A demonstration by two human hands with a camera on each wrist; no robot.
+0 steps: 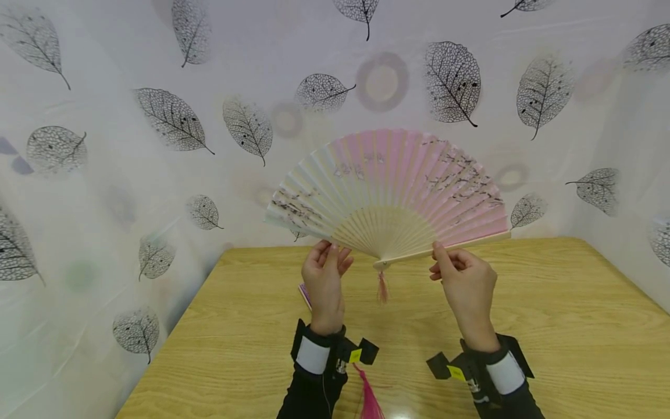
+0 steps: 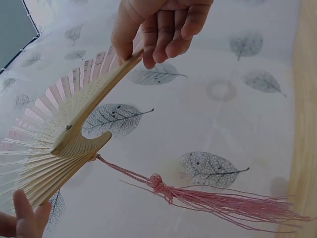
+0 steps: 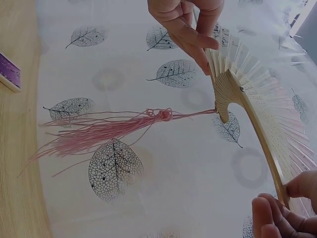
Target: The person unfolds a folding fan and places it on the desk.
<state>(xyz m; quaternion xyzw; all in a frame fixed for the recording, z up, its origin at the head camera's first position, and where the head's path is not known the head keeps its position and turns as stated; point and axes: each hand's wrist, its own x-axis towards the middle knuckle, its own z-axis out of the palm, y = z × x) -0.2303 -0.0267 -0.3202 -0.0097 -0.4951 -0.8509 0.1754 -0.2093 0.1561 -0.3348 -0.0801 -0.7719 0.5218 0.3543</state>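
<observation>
Fan position: I have the paper fan [image 1: 389, 180] just off the centre of my head view, toward 3 o'clock, held up above the table [image 1: 555, 302].
Fan spread: unfolded; from the pivot pin [image 1: 384, 263] the ribs run from near 10 o'clock to just short of 3 o'clock.
Fan finish: pale at 10 o'clock, pink from 12 to 2 o'clock, with dark blossom branches at both ends.
Left hand: the left hand [image 1: 325, 282] sits at 7 o'clock of the fan, thumb and fingers pinching its lower left edge.
Right hand: the right hand [image 1: 467, 285] sits between 4 and 5 o'clock, pinching the outer right rib.
Fan tassel: the pink tassel [image 1: 383, 288] hangs at 6 o'clock from the pivot.
Table items: I see a purple strip [image 1: 305, 295], partly hidden behind the left hand, and a magenta tassel [image 1: 370, 398] toward 6 o'clock.
Backdrop: the pale backdrop [image 1: 262, 41] carries leaf prints.
</observation>
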